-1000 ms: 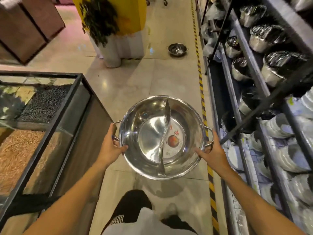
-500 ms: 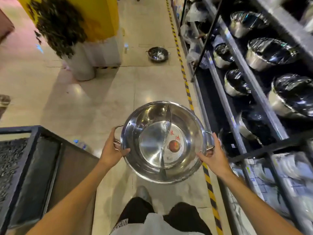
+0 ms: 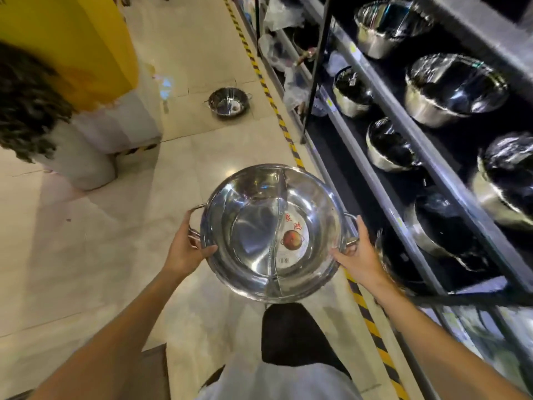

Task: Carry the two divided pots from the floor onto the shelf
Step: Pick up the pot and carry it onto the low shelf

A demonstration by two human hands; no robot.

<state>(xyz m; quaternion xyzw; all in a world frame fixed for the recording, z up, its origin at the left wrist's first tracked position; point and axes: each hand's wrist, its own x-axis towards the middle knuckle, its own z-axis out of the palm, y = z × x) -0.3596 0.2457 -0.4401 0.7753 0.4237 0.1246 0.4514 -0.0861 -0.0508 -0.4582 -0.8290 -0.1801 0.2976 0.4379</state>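
I hold a shiny steel divided pot (image 3: pixel 259 226) level in front of me, above the tiled floor. An S-shaped wall splits it, and a round label sits in its right half. My left hand (image 3: pixel 187 249) grips its left handle and my right hand (image 3: pixel 357 255) grips its right handle. A second divided pot (image 3: pixel 227 103) stands on the floor further ahead, near the striped tape. The dark shelf rack (image 3: pixel 383 194) runs along my right side, close to the held pot.
Several steel pots, some in plastic wrap, fill the shelf tiers on the right. Yellow-black tape (image 3: pixel 291 145) marks the floor along the rack. A yellow pillar (image 3: pixel 72 44) with a white base and a dark plant (image 3: pixel 26 102) stands at the left. Plastic bags (image 3: pixel 277 15) lie far ahead.
I have walked forward along the aisle with the pot. The glass display case at the left has dropped out of view, and the rack and the floor pot are closer.
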